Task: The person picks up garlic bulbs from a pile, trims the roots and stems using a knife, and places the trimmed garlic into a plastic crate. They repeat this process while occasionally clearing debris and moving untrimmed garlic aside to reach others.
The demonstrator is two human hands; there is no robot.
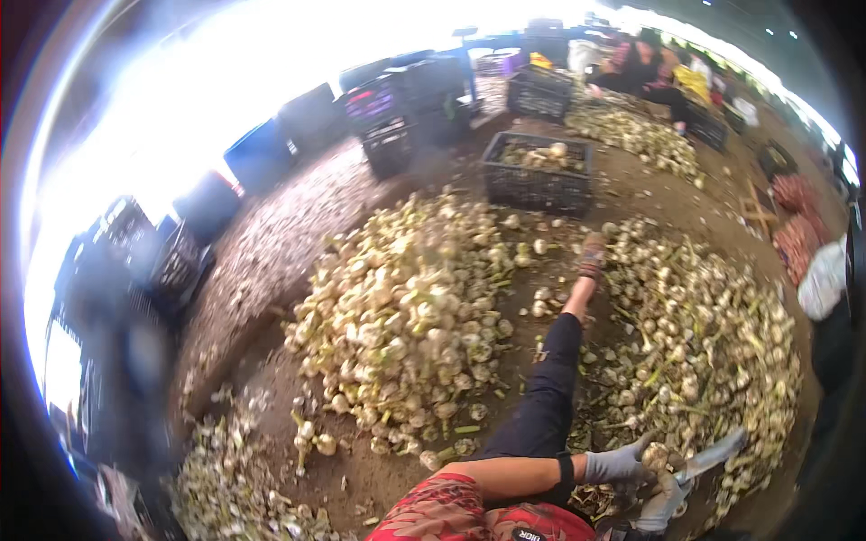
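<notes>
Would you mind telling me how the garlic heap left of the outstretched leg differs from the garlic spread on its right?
The left heap rises in a mound, while the right spread lies flatter. The left heap looks brighter and yellower; the right spread looks duller. The left heap lies apart from the left hand and right hand, while the right spread lies beside them. Both hold pale bulbs with greenish stems.

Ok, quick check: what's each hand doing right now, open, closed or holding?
Left hand: gloved, apparently closed on a garlic bulb.
Right hand: gloved, just below the bulb; its grip can't be told.
</notes>
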